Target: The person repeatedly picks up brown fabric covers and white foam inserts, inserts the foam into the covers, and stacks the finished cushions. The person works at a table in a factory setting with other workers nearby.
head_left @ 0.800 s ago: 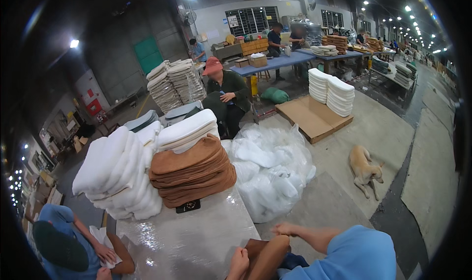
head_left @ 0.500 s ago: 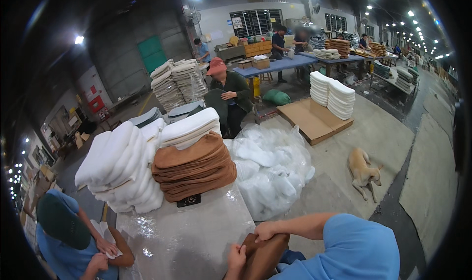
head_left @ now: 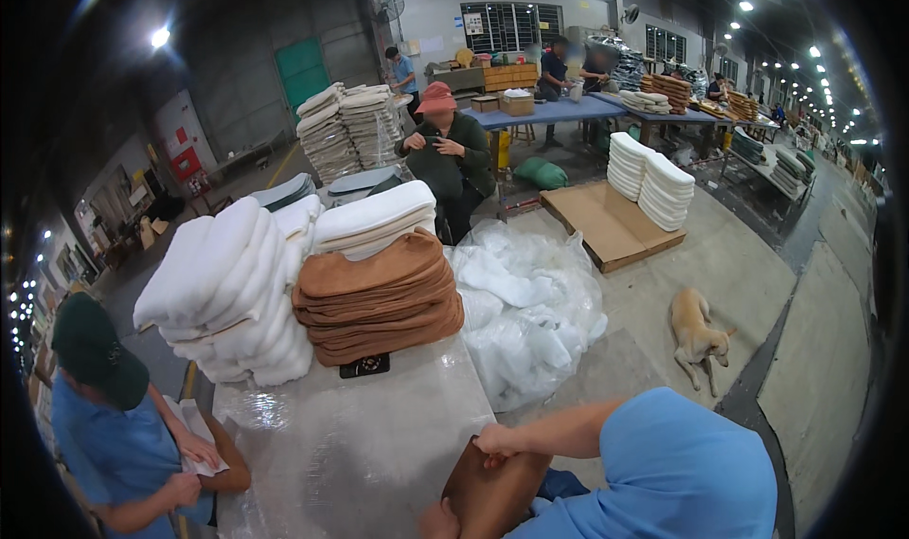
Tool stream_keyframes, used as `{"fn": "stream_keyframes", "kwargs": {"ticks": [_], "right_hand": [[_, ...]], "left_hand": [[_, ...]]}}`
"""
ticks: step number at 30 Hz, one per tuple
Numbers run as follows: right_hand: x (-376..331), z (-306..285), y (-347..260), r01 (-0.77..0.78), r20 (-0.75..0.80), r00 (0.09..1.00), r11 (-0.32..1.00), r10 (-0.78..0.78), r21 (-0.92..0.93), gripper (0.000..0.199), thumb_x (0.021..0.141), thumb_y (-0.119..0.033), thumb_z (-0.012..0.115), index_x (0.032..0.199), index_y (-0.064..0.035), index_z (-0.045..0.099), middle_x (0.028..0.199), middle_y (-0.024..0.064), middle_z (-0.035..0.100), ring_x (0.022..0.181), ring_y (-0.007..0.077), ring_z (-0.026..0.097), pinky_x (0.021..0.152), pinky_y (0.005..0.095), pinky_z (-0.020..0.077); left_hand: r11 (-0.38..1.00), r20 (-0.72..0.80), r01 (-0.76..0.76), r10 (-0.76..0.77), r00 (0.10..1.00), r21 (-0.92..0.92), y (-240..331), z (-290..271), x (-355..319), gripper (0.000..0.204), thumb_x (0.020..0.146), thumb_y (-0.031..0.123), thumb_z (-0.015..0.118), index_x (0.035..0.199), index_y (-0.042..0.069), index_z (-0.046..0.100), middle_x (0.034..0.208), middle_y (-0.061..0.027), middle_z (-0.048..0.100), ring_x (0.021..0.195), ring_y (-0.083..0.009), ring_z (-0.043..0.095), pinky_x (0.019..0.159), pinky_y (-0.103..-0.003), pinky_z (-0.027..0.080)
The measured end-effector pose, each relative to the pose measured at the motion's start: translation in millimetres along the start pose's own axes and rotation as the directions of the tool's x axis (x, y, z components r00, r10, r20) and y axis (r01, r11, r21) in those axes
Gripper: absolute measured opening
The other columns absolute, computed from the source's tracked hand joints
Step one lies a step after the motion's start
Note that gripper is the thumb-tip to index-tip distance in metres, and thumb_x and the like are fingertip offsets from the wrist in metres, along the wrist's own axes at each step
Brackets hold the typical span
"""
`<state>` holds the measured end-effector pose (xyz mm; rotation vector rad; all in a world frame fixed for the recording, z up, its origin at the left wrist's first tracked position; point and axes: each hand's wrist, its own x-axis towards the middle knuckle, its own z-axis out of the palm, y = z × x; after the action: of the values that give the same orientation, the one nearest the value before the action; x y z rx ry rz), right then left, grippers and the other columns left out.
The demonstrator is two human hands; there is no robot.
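Hands sit farther apart now: right hand (head_left: 496, 440) grips the brown cover (head_left: 497, 492) at its upper edge; left hand (head_left: 440, 519) (low, blurred) apparently grasps its left side.

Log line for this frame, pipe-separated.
right hand: gripping brown cover | left hand: at its left edge | table: brown stack, white stack

On my feed, a pale counter (head_left: 398, 444) under glossy clear film carries a stack of brown pads (head_left: 379, 302), with a flat black object (head_left: 365, 366) at its front foot. I see a taller heap of white pads (head_left: 222, 293) left of the brown stack, and more white and cream pads (head_left: 379, 222) behind it. Beyond, the floor (head_left: 748, 245) bears flat cardboard (head_left: 606, 231) and a lying tan dog (head_left: 699, 335).
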<state>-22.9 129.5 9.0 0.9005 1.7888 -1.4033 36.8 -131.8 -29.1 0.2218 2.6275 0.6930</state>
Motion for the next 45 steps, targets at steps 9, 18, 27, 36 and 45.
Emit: {"fn": "stream_keyframes", "kwargs": {"ticks": [9,18,27,36,45], "right_hand": [[4,4,6,0.206,-0.027,0.973,0.913,-0.23,-0.351,0.056,0.11,-0.036,0.045,0.082,0.0039,0.072,0.067,0.015,0.074,0.053,0.0261,0.071,0.05,0.0425,0.0589],[8,2,2,0.22,-0.016,0.97,0.904,-0.243,-0.366,0.058,0.111,-0.037,0.043,0.086,0.0068,0.071,0.067,0.0148,0.073,0.05,0.0263,0.069,0.05,0.0414,0.0587],[11,4,3,0.21,-0.017,0.974,0.925,-0.227,-0.315,0.059,0.111,-0.039,0.041,0.085,0.0048,0.071,0.067,0.0153,0.073,0.05,0.0266,0.069,0.05,0.042,0.0581],[11,7,16,0.2,-0.045,0.971,0.906,-0.233,-0.374,0.056,0.11,-0.038,0.041,0.087,0.0031,0.071,0.065,0.0147,0.072,0.05,0.0271,0.069,0.051,0.0427,0.0578],[17,-13,14,0.303,0.064,0.953,0.948,-0.298,-0.094,0.041,0.105,-0.037,0.055,0.127,-0.0043,0.066,0.094,0.0159,0.076,0.058,0.0249,0.073,0.047,0.0407,0.056]], "left_hand": [[0.988,-0.348,-0.156,0.147,0.926,0.004,3,7,8,0.055,0.111,0.045,0.039,0.13,0.002,0.068,0.135,-0.0266,0.066,0.124,-0.0466,0.062,0.105,-0.054,0.05],[0.998,-0.105,0.004,0.002,0.995,0.064,-16,4,0,0.05,0.111,0.041,0.044,0.134,0.003,0.067,0.135,-0.0263,0.066,0.125,-0.0433,0.062,0.105,-0.051,0.05],[0.987,0.036,0.153,-0.151,0.988,-0.056,-66,-16,-48,0.058,0.111,0.05,0.036,0.131,0.006,0.068,0.127,-0.0313,0.066,0.121,-0.0523,0.06,0.103,-0.056,0.048],[0.942,0.066,0.328,-0.324,0.944,-0.071,-61,-13,-54,0.063,0.111,0.053,0.033,0.13,0.004,0.068,0.127,-0.0301,0.067,0.12,-0.0522,0.061,0.103,-0.055,0.048],[0.976,-0.06,0.203,-0.208,0.976,-0.083,-51,-15,-53,0.058,0.109,0.051,0.04,0.137,0.006,0.064,0.13,-0.0261,0.066,0.123,-0.0465,0.061,0.105,-0.054,0.048]]}}
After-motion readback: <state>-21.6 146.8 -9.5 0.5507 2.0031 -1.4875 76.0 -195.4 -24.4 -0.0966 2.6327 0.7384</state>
